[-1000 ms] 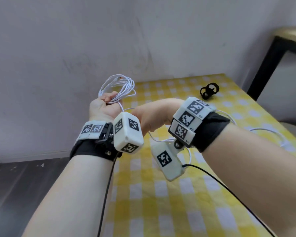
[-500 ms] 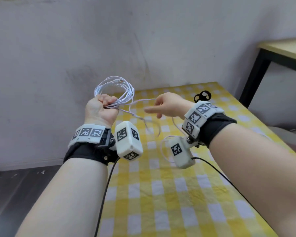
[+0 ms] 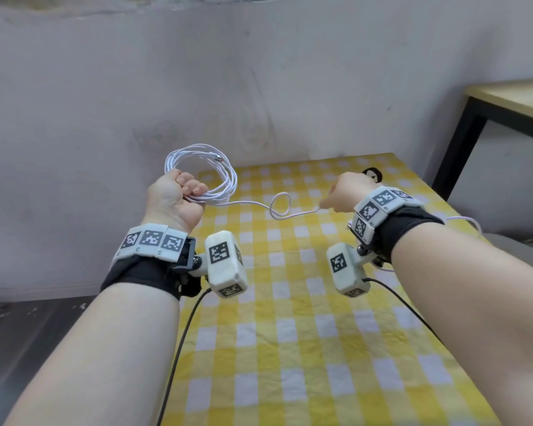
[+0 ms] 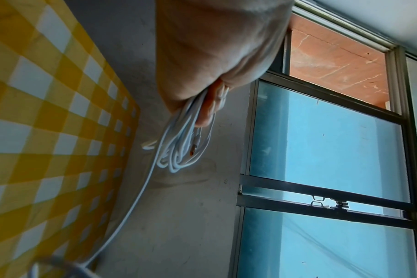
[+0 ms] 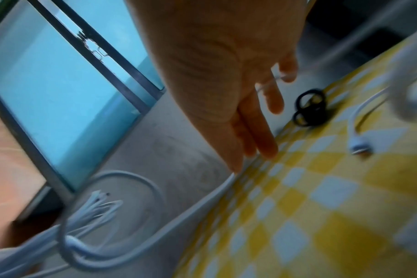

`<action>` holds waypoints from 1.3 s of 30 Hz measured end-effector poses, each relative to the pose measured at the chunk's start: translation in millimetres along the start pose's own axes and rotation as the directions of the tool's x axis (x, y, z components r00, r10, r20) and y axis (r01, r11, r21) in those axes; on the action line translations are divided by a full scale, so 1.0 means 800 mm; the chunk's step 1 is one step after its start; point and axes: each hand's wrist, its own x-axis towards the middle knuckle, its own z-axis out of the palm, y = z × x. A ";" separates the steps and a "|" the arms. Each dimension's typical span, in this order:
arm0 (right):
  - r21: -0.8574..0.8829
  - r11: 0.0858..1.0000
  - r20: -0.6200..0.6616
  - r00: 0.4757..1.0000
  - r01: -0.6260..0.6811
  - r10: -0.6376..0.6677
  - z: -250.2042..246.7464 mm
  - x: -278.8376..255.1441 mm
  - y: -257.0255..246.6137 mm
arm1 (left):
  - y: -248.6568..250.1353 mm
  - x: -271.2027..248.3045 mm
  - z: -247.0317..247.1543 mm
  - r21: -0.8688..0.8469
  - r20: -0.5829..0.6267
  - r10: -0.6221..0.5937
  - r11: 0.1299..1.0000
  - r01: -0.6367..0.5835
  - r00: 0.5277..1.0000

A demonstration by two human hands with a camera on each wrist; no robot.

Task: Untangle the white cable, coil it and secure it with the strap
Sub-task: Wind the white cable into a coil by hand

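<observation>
coiling partly done | left hand point(image 3: 179, 198) fists white cable point(image 3: 202, 173) loops, frame centre-left | right hand point(image 3: 343, 195) pinches kinked free run, other fingers straight | strap point(image 3: 373, 174) unused on table point(image 3: 290, 348), right of centre

Black wristbands point(image 3: 142, 276) carry white marker-tagged blocks point(image 3: 225, 262); black cables point(image 3: 179, 348) trail down.

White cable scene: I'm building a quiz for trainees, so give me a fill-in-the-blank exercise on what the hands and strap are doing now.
1. The coiled loops of the white cable are gripped in the ____ hand.
2. The right hand pinches the cable's free run between thumb and ____.
3. The black strap lies on the ____ tablecloth.
4. Between the hands, the cable forms one small ____.

Missing words: left; forefinger; yellow-and-white checked; loop
</observation>
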 end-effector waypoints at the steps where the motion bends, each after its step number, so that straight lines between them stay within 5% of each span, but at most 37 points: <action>1: -0.015 0.997 0.050 0.996 0.072 -0.071 0.000 -0.006 -0.008 | -0.001 -0.001 0.002 -0.011 0.011 -0.005 1.000 0.005 1.000; 4: 0.056 0.957 0.049 0.957 0.283 -0.286 -0.005 -0.028 -0.041 | -0.008 -0.004 0.010 -0.030 0.045 -0.025 0.999 0.026 0.999; 7: 0.346 0.844 -0.009 0.901 0.410 -0.433 -0.011 -0.048 -0.072 | -0.012 -0.009 0.019 -0.044 0.064 -0.038 0.998 0.041 0.997; 10: 0.687 0.634 0.142 0.790 0.354 -0.596 -0.011 -0.067 -0.088 | -0.013 -0.012 0.024 -0.073 0.081 -0.031 0.997 0.037 0.996; 13: 0.710 0.602 0.199 0.716 0.366 -0.669 -0.001 -0.072 -0.091 | -0.011 -0.012 0.026 -0.095 0.089 -0.019 0.995 0.028 0.996; 20: 0.621 0.717 0.146 0.852 0.316 -0.502 0.000 -0.054 -0.069 | 0.001 -0.002 0.003 -0.110 0.073 -0.019 0.994 0.027 0.997; 26: 0.708 0.689 0.092 0.948 0.153 -0.305 0.007 -0.035 -0.048 | 0.010 0.006 -0.026 -0.068 0.077 -0.036 0.997 0.041 0.996; 35: 0.843 0.536 0.208 0.945 -0.043 -0.251 0.012 -0.015 -0.025 | 0.016 0.010 -0.057 0.064 0.085 -0.072 0.996 0.067 0.994; 37: 0.810 0.586 0.203 0.945 -0.017 -0.255 0.012 -0.012 -0.022 | 0.018 0.009 -0.060 0.104 0.101 -0.098 0.991 0.087 0.990; 39: 0.649 0.755 0.139 0.963 0.089 -0.233 0.012 -0.012 -0.023 | 0.019 0.007 -0.060 0.178 0.133 -0.134 0.978 0.109 0.982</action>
